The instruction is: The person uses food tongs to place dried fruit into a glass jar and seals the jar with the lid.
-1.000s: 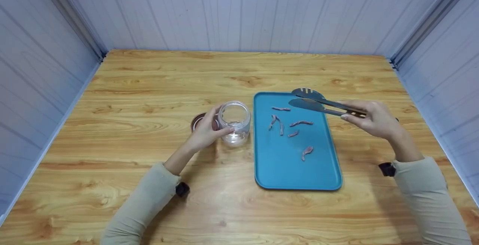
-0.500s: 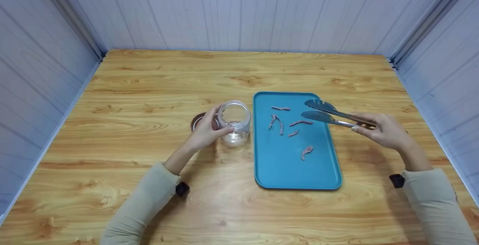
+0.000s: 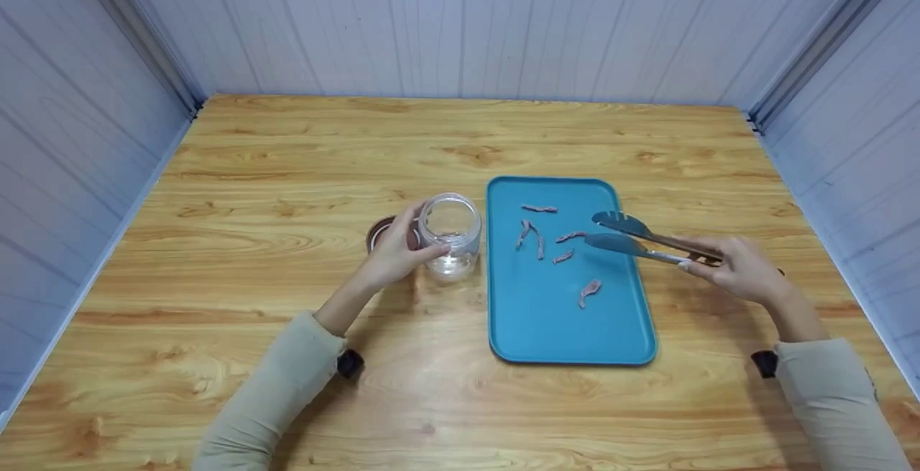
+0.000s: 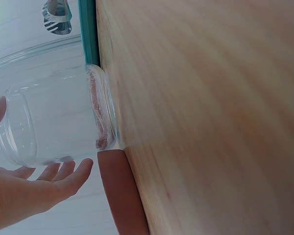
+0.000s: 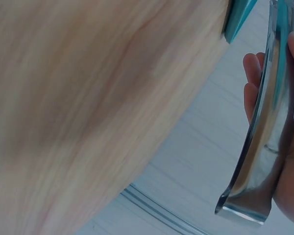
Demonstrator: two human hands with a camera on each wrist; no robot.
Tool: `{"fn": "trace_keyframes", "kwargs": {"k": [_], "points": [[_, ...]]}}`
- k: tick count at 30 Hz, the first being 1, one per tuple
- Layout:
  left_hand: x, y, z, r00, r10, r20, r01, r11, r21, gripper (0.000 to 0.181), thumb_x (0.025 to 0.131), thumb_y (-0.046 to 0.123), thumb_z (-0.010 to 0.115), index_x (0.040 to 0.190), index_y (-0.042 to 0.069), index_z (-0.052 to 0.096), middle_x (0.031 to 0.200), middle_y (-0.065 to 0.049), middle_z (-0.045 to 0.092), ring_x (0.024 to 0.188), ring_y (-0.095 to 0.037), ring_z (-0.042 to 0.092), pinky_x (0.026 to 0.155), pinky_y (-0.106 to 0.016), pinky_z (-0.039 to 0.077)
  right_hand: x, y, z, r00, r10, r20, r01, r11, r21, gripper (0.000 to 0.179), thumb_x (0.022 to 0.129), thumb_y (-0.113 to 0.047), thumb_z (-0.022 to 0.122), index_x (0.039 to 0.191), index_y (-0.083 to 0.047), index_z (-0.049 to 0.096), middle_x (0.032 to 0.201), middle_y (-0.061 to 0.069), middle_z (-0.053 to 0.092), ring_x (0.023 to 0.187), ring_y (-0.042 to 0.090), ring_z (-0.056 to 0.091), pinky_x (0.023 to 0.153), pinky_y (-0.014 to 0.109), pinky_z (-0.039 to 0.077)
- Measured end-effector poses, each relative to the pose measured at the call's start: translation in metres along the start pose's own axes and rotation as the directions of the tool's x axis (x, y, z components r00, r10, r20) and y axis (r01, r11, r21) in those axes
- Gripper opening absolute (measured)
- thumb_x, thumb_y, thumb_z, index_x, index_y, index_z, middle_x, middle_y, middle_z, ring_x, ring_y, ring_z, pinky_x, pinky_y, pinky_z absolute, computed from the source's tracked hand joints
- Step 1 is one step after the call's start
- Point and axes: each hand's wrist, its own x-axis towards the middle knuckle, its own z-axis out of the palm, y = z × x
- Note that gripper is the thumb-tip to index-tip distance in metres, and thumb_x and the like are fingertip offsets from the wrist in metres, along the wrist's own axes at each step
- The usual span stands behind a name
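My left hand [image 3: 394, 254] holds a clear jar [image 3: 460, 259] upright on the table, thumb on the near side and fingers around the back. At the jar's bottom, the left wrist view shows a reddish strip [image 4: 95, 107]. On the right, my right hand [image 3: 747, 270] grips metal tongs [image 3: 625, 243] by their arms. Their heads are apart with nothing between them, over the right side of a blue tray [image 3: 568, 338]. Several brownish-pink dried strips, perhaps meat, lie on the tray; one strip [image 3: 570, 237] is partly covered by the lower tong head, another strip [image 3: 590, 293] lies nearer me.
A brown round lid [image 3: 379, 234] lies on the table just left of the jar, partly behind my left hand. The tray stands close to the jar's right side. Pale panel walls [image 3: 460, 25] enclose the wooden table [image 3: 287, 169] at the back and both sides.
My right hand has moved the tongs toward me and slightly right, from over the tray's far right corner to beside the middle strips. The left hand and jar have stayed in place.
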Motion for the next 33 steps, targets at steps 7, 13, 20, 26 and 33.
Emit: {"fn": "trace_keyframes", "kwargs": {"k": [7, 13, 20, 26, 33], "points": [[0.001, -0.003, 0.001, 1.000, 0.018, -0.005, -0.018, 1.000, -0.012, 0.072, 0.073, 0.011, 0.072, 0.132, 0.000, 0.032, 0.124, -0.016, 0.042, 0.113, -0.035, 0.039, 0.091, -0.038, 0.033, -0.002, 0.004, 0.002, 1.000, 0.027, 0.011, -0.027, 1.000, 0.013, 0.033, 0.083, -0.016, 0.063, 0.112, -0.002, 0.060, 0.089, 0.013, 0.064, 0.056, 0.013, 0.050, 0.045, 0.025, 0.038], [0.000, -0.002, 0.000, 1.000, -0.002, 0.001, 0.002, 1.000, 0.004, 0.072, 0.074, 0.013, 0.072, 0.132, 0.001, 0.031, 0.125, -0.017, 0.041, 0.113, -0.034, 0.039, 0.091, -0.038, 0.033, 0.000, 0.005, 0.005, 0.998, 0.066, 0.020, -0.066, 0.998, -0.009, 0.035, 0.083, -0.022, 0.063, 0.112, -0.003, 0.061, 0.087, 0.014, 0.064, 0.048, 0.010, 0.044, 0.042, 0.025, 0.034], [0.001, -0.002, 0.000, 1.000, -0.006, 0.003, 0.006, 1.000, 0.019, 0.074, 0.073, 0.013, 0.073, 0.133, 0.002, 0.030, 0.127, -0.020, 0.039, 0.115, -0.033, 0.037, 0.092, -0.038, 0.032, 0.004, 0.006, 0.007, 0.992, 0.120, 0.042, -0.119, 0.992, -0.035, 0.038, 0.084, -0.028, 0.061, 0.112, -0.004, 0.061, 0.084, 0.011, 0.064, 0.043, 0.009, 0.039, 0.042, 0.027, 0.033], [0.000, -0.001, 0.000, 1.000, -0.013, 0.003, 0.013, 1.000, 0.002, 0.075, 0.073, 0.013, 0.073, 0.133, 0.002, 0.030, 0.126, -0.017, 0.040, 0.115, -0.033, 0.037, 0.092, -0.038, 0.033, 0.006, 0.007, 0.009, 0.994, 0.101, 0.033, -0.100, 0.995, -0.030, 0.034, 0.083, -0.027, 0.062, 0.111, -0.007, 0.063, 0.085, 0.011, 0.064, 0.043, 0.009, 0.037, 0.042, 0.026, 0.032], [0.001, -0.002, 0.000, 1.000, -0.006, 0.002, 0.006, 1.000, 0.004, 0.074, 0.073, 0.014, 0.073, 0.133, 0.002, 0.031, 0.126, -0.019, 0.040, 0.115, -0.033, 0.037, 0.092, -0.038, 0.032, 0.007, 0.008, 0.011, 0.998, 0.060, 0.019, -0.060, 0.998, 0.004, 0.026, 0.083, -0.019, 0.063, 0.107, -0.009, 0.065, 0.083, 0.008, 0.064, 0.045, 0.007, 0.040, 0.042, 0.025, 0.033]]}}
